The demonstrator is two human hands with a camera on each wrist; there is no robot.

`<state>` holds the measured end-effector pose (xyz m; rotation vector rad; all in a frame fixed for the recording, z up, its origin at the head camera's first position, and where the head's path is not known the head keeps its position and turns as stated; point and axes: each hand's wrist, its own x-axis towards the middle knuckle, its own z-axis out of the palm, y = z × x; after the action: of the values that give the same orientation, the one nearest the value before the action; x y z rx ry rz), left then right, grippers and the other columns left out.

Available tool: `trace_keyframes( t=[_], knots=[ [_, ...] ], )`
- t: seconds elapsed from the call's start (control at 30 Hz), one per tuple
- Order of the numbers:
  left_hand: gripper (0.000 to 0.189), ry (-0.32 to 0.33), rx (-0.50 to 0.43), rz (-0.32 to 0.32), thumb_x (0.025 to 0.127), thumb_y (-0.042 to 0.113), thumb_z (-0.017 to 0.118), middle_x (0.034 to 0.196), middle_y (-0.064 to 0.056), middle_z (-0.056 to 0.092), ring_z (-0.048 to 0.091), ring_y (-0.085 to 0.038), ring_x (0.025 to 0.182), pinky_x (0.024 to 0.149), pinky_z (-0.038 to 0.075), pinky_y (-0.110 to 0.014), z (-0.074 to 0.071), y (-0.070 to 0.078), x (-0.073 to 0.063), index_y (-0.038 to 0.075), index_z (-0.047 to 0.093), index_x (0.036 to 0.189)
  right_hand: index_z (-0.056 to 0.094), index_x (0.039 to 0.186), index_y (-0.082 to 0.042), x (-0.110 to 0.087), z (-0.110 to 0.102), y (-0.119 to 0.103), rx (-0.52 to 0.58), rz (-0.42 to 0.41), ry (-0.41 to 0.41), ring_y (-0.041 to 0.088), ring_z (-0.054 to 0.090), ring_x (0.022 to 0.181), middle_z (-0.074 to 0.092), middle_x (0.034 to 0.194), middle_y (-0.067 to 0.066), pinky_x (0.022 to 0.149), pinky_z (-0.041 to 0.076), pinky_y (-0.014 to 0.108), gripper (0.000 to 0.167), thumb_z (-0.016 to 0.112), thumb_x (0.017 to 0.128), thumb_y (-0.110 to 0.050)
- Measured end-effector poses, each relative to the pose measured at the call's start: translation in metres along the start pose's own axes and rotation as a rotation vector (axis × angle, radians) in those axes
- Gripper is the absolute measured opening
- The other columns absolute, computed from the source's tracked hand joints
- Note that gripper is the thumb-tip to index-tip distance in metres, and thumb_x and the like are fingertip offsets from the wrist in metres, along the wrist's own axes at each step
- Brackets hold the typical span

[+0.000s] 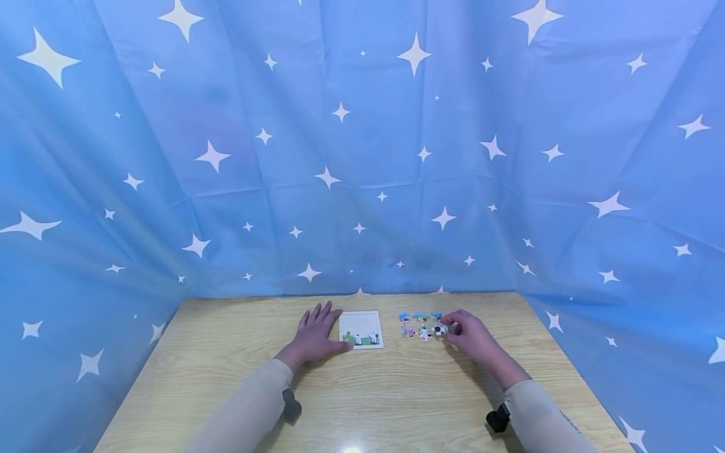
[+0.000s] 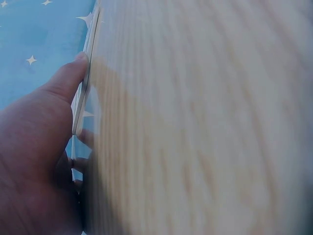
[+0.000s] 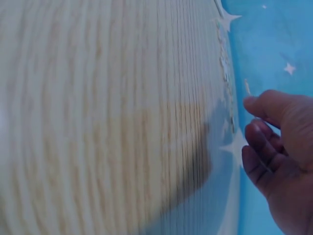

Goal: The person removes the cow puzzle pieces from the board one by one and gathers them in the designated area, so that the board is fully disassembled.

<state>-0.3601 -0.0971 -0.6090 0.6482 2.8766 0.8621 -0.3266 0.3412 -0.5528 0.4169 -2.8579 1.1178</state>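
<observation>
A square white puzzle board [image 1: 358, 321] lies on the table, with green, white and dark picture pieces along its bottom row. My left hand [image 1: 314, 336] is spread at the board's left side, thumb at the lower edge and fingers reaching toward the upper left corner. To the right, my right hand [image 1: 471, 338] pinches a white and black jigsaw piece [image 1: 440, 329] between thumb and fingers. In the right wrist view a thin sliver of that piece [image 3: 247, 87] shows above the thumb. Several loose jigsaw pieces [image 1: 425, 334] lie just left of that hand.
The loose pieces form two rough rows, the back one with blue pieces [image 1: 420, 315]. A light wooden table [image 1: 362, 390] carries everything. Blue star-printed cloth [image 1: 362, 151] hangs behind it and along both sides. Each wrist wears a small black device [image 1: 498, 418].
</observation>
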Motion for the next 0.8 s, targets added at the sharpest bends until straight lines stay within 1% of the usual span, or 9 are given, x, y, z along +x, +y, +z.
trace_keyframes(
  t=[0.23, 0.4, 0.67, 0.8],
  knots=[
    [0.106, 0.005, -0.001, 0.001, 0.09, 0.079, 0.072, 0.184, -0.015, 0.019, 0.008, -0.043, 0.17, 0.133, 0.004, -0.066, 0.0013, -0.0002, 0.0004, 0.021, 0.04, 0.173, 0.077, 0.121, -0.001, -0.0008, 0.0018, 0.0038, -0.01, 0.032, -0.016, 0.018, 0.062, 0.09, 0.07, 0.114, 0.008, 0.073, 0.056, 0.03, 0.027, 0.081, 0.095, 0.002],
    [0.106, 0.004, 0.007, -0.003, 0.09, 0.079, 0.072, 0.184, -0.015, 0.019, 0.008, -0.042, 0.17, 0.134, 0.004, -0.065, 0.0015, 0.0009, 0.0001, 0.021, 0.04, 0.173, 0.076, 0.123, -0.001, -0.0014, 0.0029, 0.0068, -0.001, 0.047, -0.025, 0.019, 0.063, 0.094, 0.07, 0.112, 0.007, 0.078, 0.057, 0.033, 0.027, 0.082, 0.097, -0.001],
    [0.106, 0.0, 0.005, -0.01, 0.091, 0.078, 0.072, 0.184, -0.014, 0.018, 0.007, -0.04, 0.17, 0.134, 0.003, -0.064, 0.0009, 0.0016, -0.0007, 0.021, 0.039, 0.174, 0.077, 0.124, -0.001, 0.0012, 0.0028, 0.0099, -0.007, 0.059, -0.041, 0.022, 0.067, 0.099, 0.071, 0.115, 0.008, 0.083, 0.059, 0.038, 0.025, 0.081, 0.099, -0.003],
    [0.106, -0.001, 0.008, -0.009, 0.091, 0.079, 0.072, 0.184, -0.014, 0.018, 0.007, -0.041, 0.17, 0.134, 0.003, -0.064, 0.0007, 0.0008, -0.0004, 0.021, 0.039, 0.174, 0.076, 0.123, 0.0, 0.0029, 0.0014, 0.009, 0.013, 0.06, -0.058, 0.025, 0.068, 0.101, 0.072, 0.116, 0.01, 0.086, 0.06, 0.04, 0.026, 0.081, 0.098, -0.003]
  ],
)
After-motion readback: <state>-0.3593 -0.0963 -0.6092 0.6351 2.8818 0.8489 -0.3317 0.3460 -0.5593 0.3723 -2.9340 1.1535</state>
